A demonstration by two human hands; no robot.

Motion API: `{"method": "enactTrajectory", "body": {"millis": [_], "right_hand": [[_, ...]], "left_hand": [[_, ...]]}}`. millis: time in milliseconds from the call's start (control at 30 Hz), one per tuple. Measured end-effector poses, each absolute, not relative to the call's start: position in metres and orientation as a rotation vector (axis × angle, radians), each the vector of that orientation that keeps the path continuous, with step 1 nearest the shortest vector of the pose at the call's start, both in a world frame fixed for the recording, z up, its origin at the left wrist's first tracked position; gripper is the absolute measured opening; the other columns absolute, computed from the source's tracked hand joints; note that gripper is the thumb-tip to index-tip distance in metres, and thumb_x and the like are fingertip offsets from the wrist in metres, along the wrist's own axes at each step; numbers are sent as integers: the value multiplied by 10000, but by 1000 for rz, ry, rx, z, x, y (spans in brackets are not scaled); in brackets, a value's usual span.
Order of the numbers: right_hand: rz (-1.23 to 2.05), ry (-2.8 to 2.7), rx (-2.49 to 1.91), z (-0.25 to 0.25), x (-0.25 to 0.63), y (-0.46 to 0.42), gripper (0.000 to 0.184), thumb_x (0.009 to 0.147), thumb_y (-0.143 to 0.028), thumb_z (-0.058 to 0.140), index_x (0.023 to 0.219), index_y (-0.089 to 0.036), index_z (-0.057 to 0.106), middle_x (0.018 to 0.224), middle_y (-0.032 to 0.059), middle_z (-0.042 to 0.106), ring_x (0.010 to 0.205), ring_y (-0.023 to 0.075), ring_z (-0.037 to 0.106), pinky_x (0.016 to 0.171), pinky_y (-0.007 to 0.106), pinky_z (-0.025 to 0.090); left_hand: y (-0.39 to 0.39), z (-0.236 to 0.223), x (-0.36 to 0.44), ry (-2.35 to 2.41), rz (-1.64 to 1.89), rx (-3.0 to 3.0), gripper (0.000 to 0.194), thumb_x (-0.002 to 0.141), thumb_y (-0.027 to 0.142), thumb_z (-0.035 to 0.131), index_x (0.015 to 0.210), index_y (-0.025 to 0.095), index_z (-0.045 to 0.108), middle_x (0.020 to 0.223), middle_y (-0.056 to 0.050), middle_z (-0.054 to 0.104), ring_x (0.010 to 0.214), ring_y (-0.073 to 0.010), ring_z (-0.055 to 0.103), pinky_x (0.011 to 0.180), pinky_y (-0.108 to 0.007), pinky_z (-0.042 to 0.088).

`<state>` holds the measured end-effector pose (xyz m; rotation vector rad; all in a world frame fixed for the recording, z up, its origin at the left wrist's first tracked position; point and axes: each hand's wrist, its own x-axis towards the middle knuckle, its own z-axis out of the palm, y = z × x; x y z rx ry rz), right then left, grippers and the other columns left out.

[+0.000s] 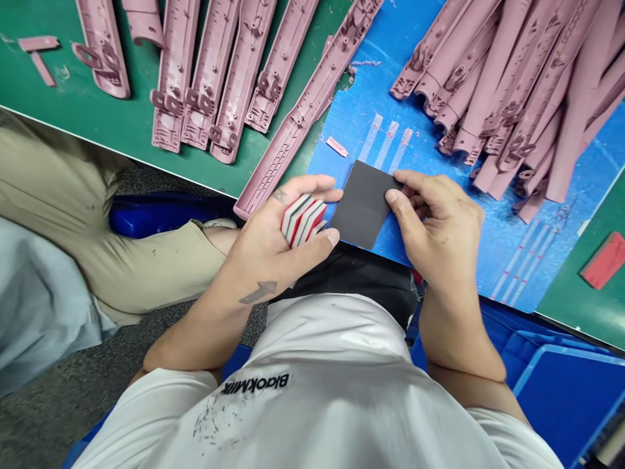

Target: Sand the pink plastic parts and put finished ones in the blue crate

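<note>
My left hand [293, 221] is curled around a stack of thin red, white and grey layered pads [303, 220], their edges turned up toward me. Its fingertips come close to a dark grey rectangular sheet [364, 205] with a faint crease across it, perhaps sandpaper. Thumb and fingers of my right hand [432, 221] pinch the right edge of that sheet. The sheet lies over the front edge of a blue board [336, 117]. Just beyond it sits a small pink plastic piece [337, 146], beside clear strips [390, 143] on the board.
Several long pink plastic shells [176, 85] lie on the green table [29, 130] at left. More are piled [527, 85] on the board at right. A red block [604, 260] lies far right. Blue crates [571, 391] stand below. Another person's leg [161, 273] is at left.
</note>
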<state>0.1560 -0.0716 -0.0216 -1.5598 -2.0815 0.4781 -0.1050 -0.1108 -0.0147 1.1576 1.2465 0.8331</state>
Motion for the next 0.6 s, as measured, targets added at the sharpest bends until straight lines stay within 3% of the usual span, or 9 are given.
{"method": "enactTrajectory", "body": {"millis": [333,500,600], "right_hand": [[471,-2178,-1615,-18,157,-71,365,1178,-502,598,1397,-272,776,1123,114,794,1016,298,761,980,482,652],[446,-2236,-1602,-17,156,-68,346,1181,-471,584,1381,-257,768,1105,113,784,1018,300,753,972,468,644],[456,-2258,-1583,-17,156,-68,362,1189,-477,552,1390,-257,757,1122,114,778,1023,295,752,972,461,650]], "left_hand": [[-111,-18,-109,1250,807,1287,615,1042,421,803,1602,255,612,1557,-138,730,1347,-320,760,1154,-485,660],[-105,2,-113,1326,560,1608,579,1037,358,768,1599,288,646,1334,-66,810,1231,-331,791,1150,-499,645],[-102,15,-106,1379,444,1879,607,1051,270,701,1653,293,623,1523,-72,748,1410,-361,722,1198,-512,615]]}}
